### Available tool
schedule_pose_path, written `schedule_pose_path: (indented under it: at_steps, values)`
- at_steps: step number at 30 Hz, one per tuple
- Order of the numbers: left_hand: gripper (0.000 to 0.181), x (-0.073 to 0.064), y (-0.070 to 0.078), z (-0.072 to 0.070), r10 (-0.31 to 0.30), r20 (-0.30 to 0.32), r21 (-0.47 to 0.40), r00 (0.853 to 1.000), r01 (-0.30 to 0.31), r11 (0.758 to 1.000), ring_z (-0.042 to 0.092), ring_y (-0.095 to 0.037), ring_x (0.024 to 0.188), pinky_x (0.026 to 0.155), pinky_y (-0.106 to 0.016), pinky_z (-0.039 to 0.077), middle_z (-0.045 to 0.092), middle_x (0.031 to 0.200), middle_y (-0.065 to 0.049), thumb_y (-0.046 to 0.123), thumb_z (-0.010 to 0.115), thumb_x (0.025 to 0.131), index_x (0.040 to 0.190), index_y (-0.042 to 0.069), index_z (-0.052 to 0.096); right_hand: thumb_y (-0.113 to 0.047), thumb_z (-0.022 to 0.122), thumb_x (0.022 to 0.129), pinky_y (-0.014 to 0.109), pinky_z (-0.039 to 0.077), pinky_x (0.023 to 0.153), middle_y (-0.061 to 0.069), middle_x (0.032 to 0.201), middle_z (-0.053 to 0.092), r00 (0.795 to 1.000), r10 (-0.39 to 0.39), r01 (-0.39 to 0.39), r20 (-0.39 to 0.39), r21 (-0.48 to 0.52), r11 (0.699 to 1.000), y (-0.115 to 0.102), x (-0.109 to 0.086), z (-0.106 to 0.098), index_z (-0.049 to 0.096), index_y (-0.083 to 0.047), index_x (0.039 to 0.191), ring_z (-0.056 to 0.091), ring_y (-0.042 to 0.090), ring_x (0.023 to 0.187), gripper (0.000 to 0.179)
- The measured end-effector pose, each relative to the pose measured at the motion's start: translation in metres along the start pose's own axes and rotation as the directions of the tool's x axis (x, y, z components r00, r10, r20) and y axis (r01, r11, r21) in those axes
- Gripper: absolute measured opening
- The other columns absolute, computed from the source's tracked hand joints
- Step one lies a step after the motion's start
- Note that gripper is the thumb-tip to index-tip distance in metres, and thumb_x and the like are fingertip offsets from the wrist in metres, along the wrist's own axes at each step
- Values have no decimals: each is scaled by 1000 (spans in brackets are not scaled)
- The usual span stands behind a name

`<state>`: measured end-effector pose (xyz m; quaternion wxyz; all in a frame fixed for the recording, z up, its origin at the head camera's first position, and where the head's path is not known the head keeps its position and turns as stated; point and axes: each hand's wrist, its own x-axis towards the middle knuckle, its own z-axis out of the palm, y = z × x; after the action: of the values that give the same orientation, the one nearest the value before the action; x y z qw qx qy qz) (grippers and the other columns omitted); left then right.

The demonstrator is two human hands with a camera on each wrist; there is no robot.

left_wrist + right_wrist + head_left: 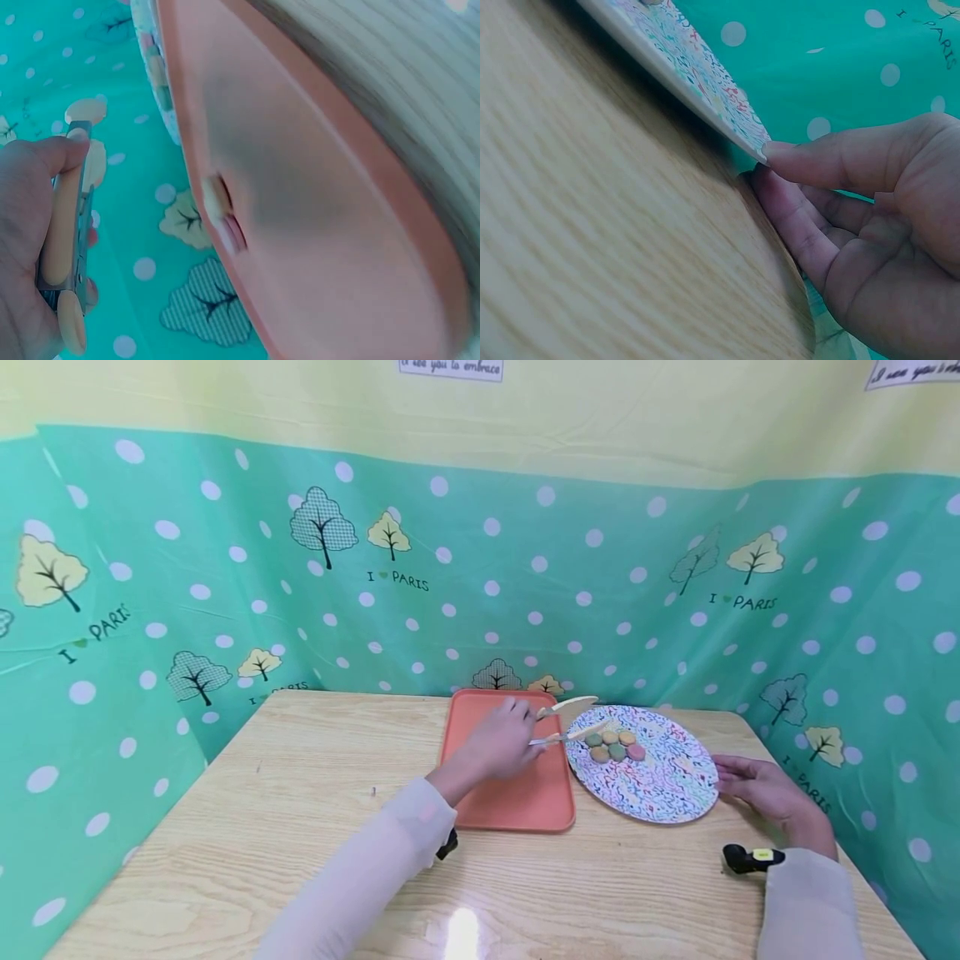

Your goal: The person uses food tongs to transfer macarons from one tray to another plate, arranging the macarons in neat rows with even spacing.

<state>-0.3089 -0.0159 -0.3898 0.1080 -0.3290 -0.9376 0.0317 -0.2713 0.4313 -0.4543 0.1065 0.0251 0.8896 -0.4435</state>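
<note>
My left hand (501, 742) grips a pair of tongs (63, 229) above the coral tray (517, 810). The spread tips of the tongs point right, over the left part of a round speckled plate (671, 789). Several macarons (617, 752) in green, tan and pink sit together there. In the left wrist view, a tan macaron (217, 196) and a pink macaron (232, 235) lie in the tray along one side; the head view hides them. At the plate's right rim, my right hand (855, 202) pinches the edge, thumb on top and fingers below.
The tray and plate stand side by side toward the back of a wooden table (247, 860). A green polka-dot curtain (487, 610) hangs behind and at both sides. The table's right edge runs close to my right hand.
</note>
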Motion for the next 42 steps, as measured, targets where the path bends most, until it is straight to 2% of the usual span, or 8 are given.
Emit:
schedule_pose_path:
  at_steps: [2,7,13,16,19,26,32,42]
  values:
    - [55,-5,-6,0,-5,2,5,1000,5,1000,43,-18,101,88,-31,42,55,120,-3,50,56,103,137,8,60,-21,67,100,55,42,108,29,154,41,1000,-3,3,-3,-4,1000,0,0,0,37,6,154,41,46,140,68]
    - [52,-17,-20,0,-7,-15,-3,1000,7,1000,43,-19,99,87,-32,42,55,116,-5,48,58,102,132,5,62,-20,67,100,31,53,95,29,153,43,1000,-14,14,-4,-16,1000,0,0,-1,38,7,153,46,42,136,66]
    - [54,-31,-38,2,4,-41,55,999,-2,998,48,-24,103,93,-37,43,57,117,-10,47,58,103,129,0,63,-20,68,100,29,54,92,29,153,43,1000,-16,15,-6,-20,1000,2,1,0,38,7,153,48,41,135,67]
    - [56,-37,-45,3,-4,-29,85,1000,7,996,46,-26,102,92,-38,44,56,115,-10,48,57,103,129,-1,63,-19,67,100,21,54,87,30,153,43,1000,-22,22,-6,-4,1000,2,1,1,38,7,153,49,40,134,66]
    - [56,-44,-52,5,-13,-18,113,1000,15,994,46,-26,102,90,-37,47,55,114,-11,48,58,102,128,-1,63,-19,67,100,23,54,89,30,153,43,1000,-27,27,-5,-3,1000,1,0,2,38,8,153,48,41,135,66]
    - [57,-60,-69,8,-50,1,93,999,50,994,48,-26,99,86,-37,51,55,117,-13,46,62,101,129,-3,62,-19,65,101,54,41,108,29,154,42,1000,-30,30,-3,-17,999,0,-1,2,38,7,153,39,45,141,64]
    - [58,-75,-81,12,-53,-2,89,999,53,995,48,-27,98,83,-39,50,57,119,-15,44,62,101,131,-5,61,-17,64,102,34,53,97,29,154,42,1000,-25,24,-7,-25,999,2,0,1,38,7,153,44,44,139,63]
    - [58,-93,-91,20,-49,-33,60,998,51,997,47,-27,91,78,-40,47,58,109,-15,43,63,100,129,-8,62,-15,64,102,20,54,87,29,152,44,999,-39,39,-10,1,999,2,1,2,39,8,152,51,37,133,61]
